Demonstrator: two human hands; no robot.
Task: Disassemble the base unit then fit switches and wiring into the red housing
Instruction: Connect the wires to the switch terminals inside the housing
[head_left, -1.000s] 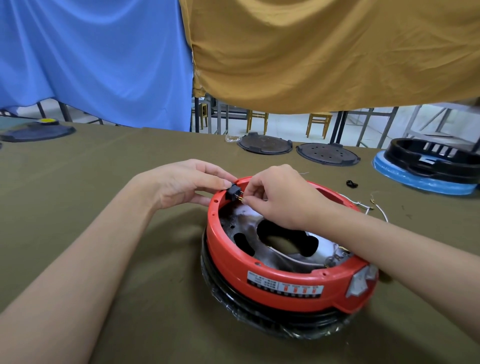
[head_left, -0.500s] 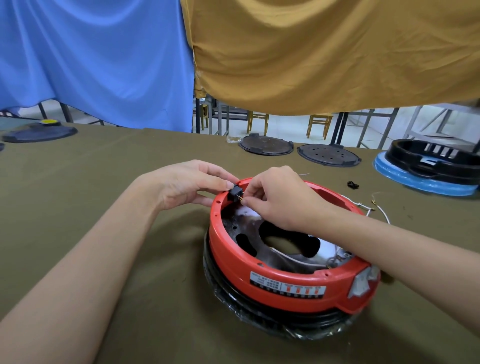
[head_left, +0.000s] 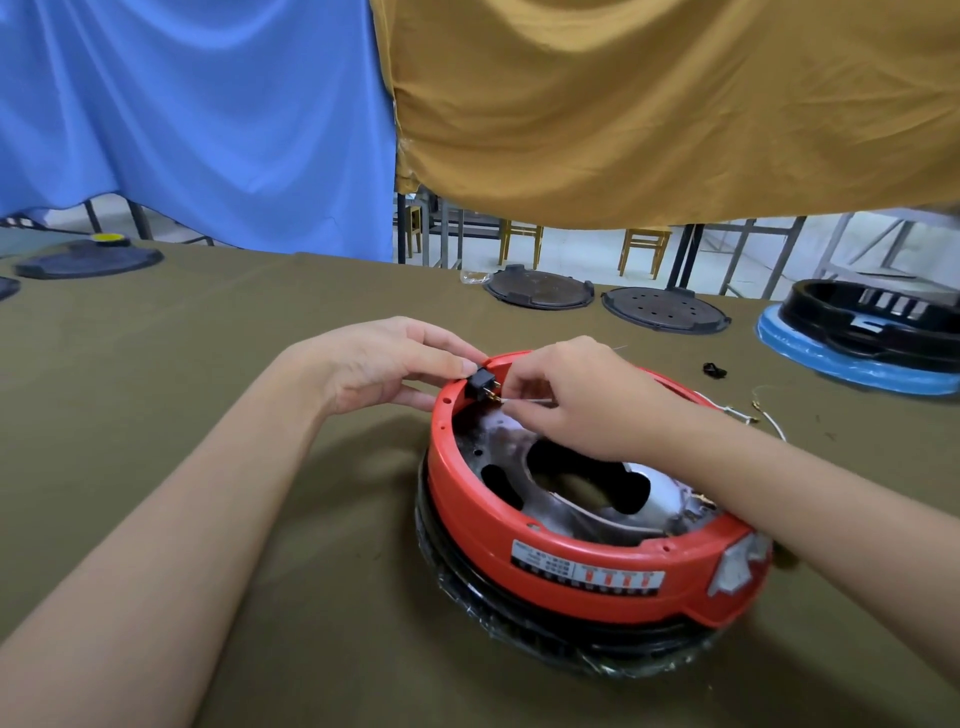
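Switch (head_left: 479, 385) sits in the far-left rim of the housing (head_left: 545, 525), terminals pointing inward toward my right hand (head_left: 576, 395), which pinches a wire (head_left: 524, 401) right at them. Left hand (head_left: 384, 364) pinches the switch from outside.

There's a white label (head_left: 587, 566) on the front wall of the red housing (head_left: 467, 499), lower centre of the frame, with black print and red marks too blurred to read.
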